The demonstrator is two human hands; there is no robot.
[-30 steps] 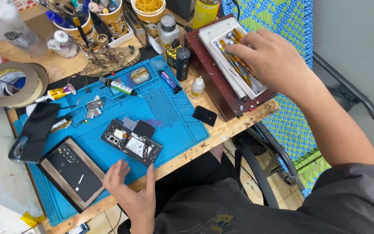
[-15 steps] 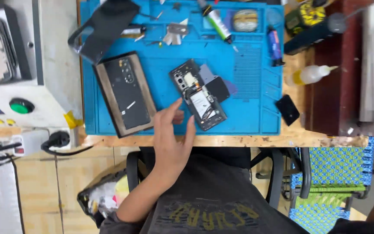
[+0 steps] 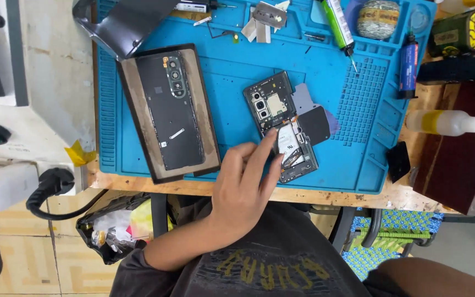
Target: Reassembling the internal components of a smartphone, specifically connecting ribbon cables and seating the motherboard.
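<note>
So the left hand is resting on the opened phone, fingers spread fairly wide with the fingertips pressing down on its lower half, not gripping anything. My guess is it's just pinning the phone flat so it doesn't slide around on the blue mat. The right hand isn't in the shot, only a bit of arm at the bottom right corner, so I can't tell what it's doing.

The phone sits near the middle of the mat, toward the front edge of the bench, tilted a bit. Its back is off: you can see the camera modules at the top, a white sticker lower down and a dark flap folded out to the right.

The black back cover lies on a brown pad to the left, well apart.
</note>
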